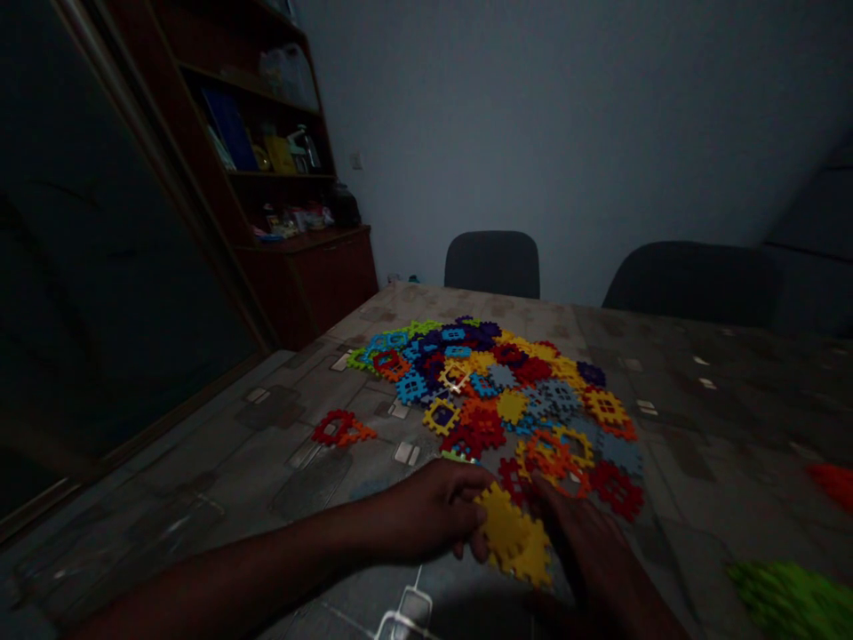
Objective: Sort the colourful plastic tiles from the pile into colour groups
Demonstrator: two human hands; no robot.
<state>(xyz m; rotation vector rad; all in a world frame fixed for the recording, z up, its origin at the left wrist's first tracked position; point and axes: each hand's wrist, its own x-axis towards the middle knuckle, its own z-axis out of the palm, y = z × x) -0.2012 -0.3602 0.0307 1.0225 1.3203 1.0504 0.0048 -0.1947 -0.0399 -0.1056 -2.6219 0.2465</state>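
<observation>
Two yellow toothed interlocking building tiles (512, 538), one overlapping the other, are held at their left edge by my left hand (436, 511), its fingers closed on them. My right hand (596, 551) lies just right of these tiles, fingers stretched forward and apart from the thumb. Whether its fingertips touch the yellow edge is too dark to make out. Beyond both hands spreads a loose pile of toothed tiles (512, 407) in red, blue, orange, yellow, purple and grey, some solid and some with window cut-outs. A red window tile (617, 489) lies close to my right fingers.
A red tile (333, 428) and an orange piece sit apart on the patterned tablecloth (267, 462). Bright green pieces (793, 596) and a red-orange one (833, 484) are at the right. Two dark chairs (491, 262) stand behind the table, shelves (280, 173) at the back left.
</observation>
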